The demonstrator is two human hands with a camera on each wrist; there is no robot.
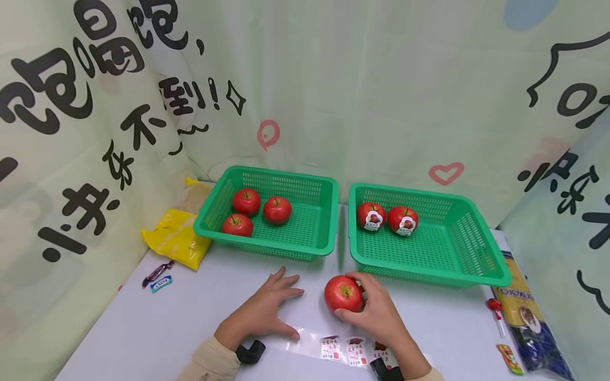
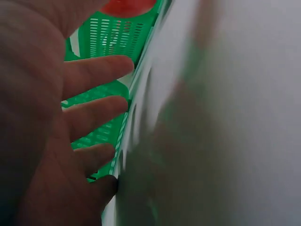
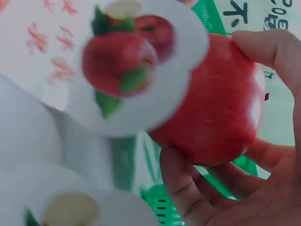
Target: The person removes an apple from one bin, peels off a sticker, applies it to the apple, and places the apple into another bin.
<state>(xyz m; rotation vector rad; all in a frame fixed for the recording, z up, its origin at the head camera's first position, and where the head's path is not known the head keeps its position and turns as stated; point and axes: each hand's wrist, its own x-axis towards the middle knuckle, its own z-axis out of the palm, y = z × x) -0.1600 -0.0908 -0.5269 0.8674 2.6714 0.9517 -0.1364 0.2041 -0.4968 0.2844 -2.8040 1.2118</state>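
Note:
My right hand point(image 1: 374, 307) grips a red apple point(image 1: 343, 294), thumb on the near side and fingers round the far right side. In the right wrist view the same apple point(image 3: 221, 108) sits between thumb and fingers, partly covered by a sticker point(image 3: 127, 61) close to the camera. My left hand point(image 1: 267, 304) is spread with straight fingers to the left of the apple, holding nothing. Its thumb lies near the left end of a clear strip point(image 1: 307, 341) of apple stickers point(image 1: 356, 351). The left wrist view shows the spread fingers point(image 2: 96, 75) in front of green mesh.
A green basket point(image 1: 271, 246) at back left holds three apples point(image 1: 277, 210). Another basket point(image 1: 429, 278) at back right holds two stickered apples point(image 1: 402, 220). A yellow bag point(image 1: 178, 238) and candies point(image 1: 161, 284) lie left; a blue-gold packet point(image 1: 531, 317) and lollipop point(image 1: 494, 305) lie right.

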